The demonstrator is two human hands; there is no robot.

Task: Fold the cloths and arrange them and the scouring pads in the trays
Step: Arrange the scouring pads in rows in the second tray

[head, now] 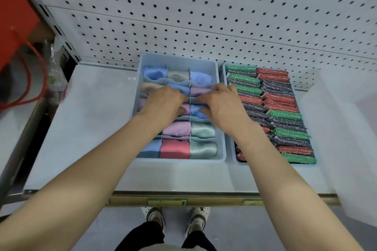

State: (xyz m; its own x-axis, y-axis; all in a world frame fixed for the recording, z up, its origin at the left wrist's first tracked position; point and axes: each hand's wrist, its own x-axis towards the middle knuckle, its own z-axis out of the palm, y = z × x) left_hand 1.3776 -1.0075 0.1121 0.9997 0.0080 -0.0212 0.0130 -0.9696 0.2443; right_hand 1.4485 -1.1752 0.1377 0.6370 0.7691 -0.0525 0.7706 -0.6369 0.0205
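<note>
Two hands over divided tray (179, 58). Blue cloth (196, 113) lies under my right hand (220, 104), pinched by thumb and fingers. Left hand (163, 102) palm-down, curled onto pink cloth (186, 106); grip hidden.

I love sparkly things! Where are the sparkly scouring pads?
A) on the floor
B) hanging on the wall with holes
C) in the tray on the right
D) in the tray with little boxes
C: the glittery green, red and dark scouring pads fill the right tray, while the divided left tray holds only folded cloths.
</note>
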